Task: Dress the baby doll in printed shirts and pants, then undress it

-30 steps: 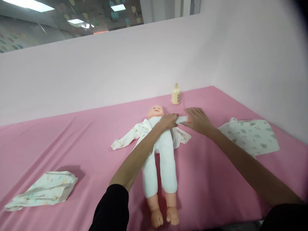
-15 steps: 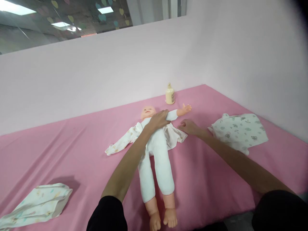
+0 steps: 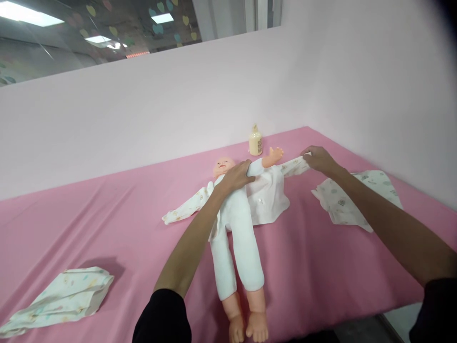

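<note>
A baby doll (image 3: 246, 257) with a white cloth body lies on its back, feet toward me. My left hand (image 3: 237, 177) reaches across its chest, with the fingers round the upper arm near the shoulder. A white printed baby shirt (image 3: 271, 195) is partly under the doll. One shirt sleeve (image 3: 189, 206) covers the doll's arm on the left. The other sleeve (image 3: 294, 166) is stretched out to the right, its end pinched in my right hand (image 3: 319, 159). The doll's bare hand (image 3: 274, 156) on that side lies above this sleeve, outside it.
A cream pump bottle (image 3: 255, 142) stands behind the doll's head near the wall. Folded printed cloth (image 3: 342, 200) lies at the right, partly behind my forearm. Another printed garment (image 3: 67, 295) lies at the front left. Everything rests on a pink-covered surface (image 3: 124, 214).
My right hand has moved up and right, pulling out the sleeve. The shirt's right side, bunched beside the doll before, is now spread. My left hand keeps its place on the doll.
</note>
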A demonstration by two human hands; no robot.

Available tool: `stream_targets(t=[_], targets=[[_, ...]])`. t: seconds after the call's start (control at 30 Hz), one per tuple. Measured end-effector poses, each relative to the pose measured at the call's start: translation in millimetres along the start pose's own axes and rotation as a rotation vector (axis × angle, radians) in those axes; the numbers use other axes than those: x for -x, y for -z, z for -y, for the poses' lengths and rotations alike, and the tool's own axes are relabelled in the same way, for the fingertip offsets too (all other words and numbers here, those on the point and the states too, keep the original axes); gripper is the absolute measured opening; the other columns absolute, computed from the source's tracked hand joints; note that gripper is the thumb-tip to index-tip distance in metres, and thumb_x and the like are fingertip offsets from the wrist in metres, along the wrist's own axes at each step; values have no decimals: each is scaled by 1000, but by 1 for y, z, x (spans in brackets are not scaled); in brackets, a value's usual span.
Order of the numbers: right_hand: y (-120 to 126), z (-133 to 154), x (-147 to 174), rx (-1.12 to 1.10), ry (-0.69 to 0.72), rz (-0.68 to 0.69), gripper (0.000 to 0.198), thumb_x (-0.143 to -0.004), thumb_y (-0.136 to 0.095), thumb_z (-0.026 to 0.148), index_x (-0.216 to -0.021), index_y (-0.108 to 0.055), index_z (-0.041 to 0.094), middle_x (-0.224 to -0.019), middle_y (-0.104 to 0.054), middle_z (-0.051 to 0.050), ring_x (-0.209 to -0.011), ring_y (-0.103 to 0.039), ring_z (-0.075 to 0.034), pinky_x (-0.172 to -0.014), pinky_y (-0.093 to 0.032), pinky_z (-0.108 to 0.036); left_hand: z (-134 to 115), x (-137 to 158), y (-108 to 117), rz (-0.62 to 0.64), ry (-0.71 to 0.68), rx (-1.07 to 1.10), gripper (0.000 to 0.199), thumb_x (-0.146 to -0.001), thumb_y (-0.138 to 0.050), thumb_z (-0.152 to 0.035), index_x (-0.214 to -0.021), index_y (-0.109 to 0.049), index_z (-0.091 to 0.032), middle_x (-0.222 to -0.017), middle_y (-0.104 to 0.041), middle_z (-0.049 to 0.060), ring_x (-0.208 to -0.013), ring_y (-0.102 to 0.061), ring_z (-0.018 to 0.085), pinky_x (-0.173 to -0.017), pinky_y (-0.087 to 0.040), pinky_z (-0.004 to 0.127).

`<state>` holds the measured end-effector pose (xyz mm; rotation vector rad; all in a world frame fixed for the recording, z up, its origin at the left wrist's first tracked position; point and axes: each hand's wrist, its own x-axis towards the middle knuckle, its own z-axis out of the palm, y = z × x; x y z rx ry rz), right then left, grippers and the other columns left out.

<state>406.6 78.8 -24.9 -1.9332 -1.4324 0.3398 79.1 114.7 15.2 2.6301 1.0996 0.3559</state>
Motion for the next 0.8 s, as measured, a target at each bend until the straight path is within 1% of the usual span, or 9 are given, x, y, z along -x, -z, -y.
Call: stream_targets(t=[0.1, 0.2, 0.3, 0.4, 0.47, 0.5, 0.6, 0.7, 0.8], targets=[[-5, -6, -7, 79, -12, -53, 27, -85, -46, 18, -99, -69, 15, -104, -72, -13, -85, -63, -23, -77, -50, -36, -4, -2, 0, 4, -6, 4, 27, -88, -58, -42, -101, -48, -21, -107, -64, 5, -91, -59, 21, -73, -41, 32], [-28, -7, -1, 178, -56, -31, 29, -84, -46, 16, -101, -69, 16, -102, -71, -14, -92, -63, -27, -83, -49, -40, -8, -5, -2, 37, -2, -21, 28, -87, -59, -39, -105, -50, -21, -109, -64, 6, -94, -60, 22, -75, -42, 32], [-52, -4, 8, 264, -65, -1, 27, -82, -51, 17, -102, -68, 16, -101, -69, -17, -97, -62, -32, -86, -47, -45, -11, -8, -4, 54, -21, -23, 34, -85, -59, -34, -116, -52, -22, -115, -64, 6, -101, -61, 23, -81, -44, 33], [-71, 12, 22, 338, 30, -68, 31, -88, -49, 24, -113, -65, 13, -122, -62, -23, -116, -54, -38, -99, -39, -52, -17, -10, -6, 47, -39, -47, 47, -84, -59, -31, -129, -49, -24, -118, -65, 6, -103, -62, 25, -83, -45, 33], [-84, 31, 33, 365, 160, -107, 43, -95, -46, 37, -124, -60, 10, -130, -57, -25, -123, -51, -39, -103, -37, -52, -21, -12, -8, 41, -43, -76, 50, -83, -58, -28, -131, -48, -24, -117, -65, 7, -99, -63, 25, -79, -45, 33], [-91, 42, 38, 351, 214, -88, 51, -96, -46, 46, -131, -57, 10, -133, -56, -25, -124, -51, -40, -103, -37, -51, -23, -12, -9, 40, -47, -87, 48, -83, -58, -28, -129, -48, -24, -116, -66, 7, -98, -63, 25, -76, -44, 32], [-111, 68, 52, 325, 184, 97, 62, -90, -57, 57, -136, -56, 15, -132, -60, -22, -122, -56, -39, -98, -43, -46, -27, -15, -13, 36, -66, -107, 39, -85, -58, -33, -121, -50, -23, -112, -67, 6, -95, -64, 24, -71, -42, 31], [-118, 72, 52, 353, 96, 211, 48, -92, -57, 50, -125, -64, 17, -121, -68, -19, -115, -62, -37, -92, -46, -42, -26, -16, -16, 31, -81, -121, 37, -86, -58, -36, -119, -50, -22, -112, -68, 7, -97, -64, 25, -71, -42, 31], [-110, 56, 41, 373, 39, 201, 36, -97, -48, 35, -113, -69, 11, -111, -72, -21, -104, -68, -35, -86, -48, -42, -22, -17, -18, 16, -78, -132, 41, -85, -58, -34, -123, -48, -21, -115, -67, 8, -99, -64, 26, -72, -42, 32]])
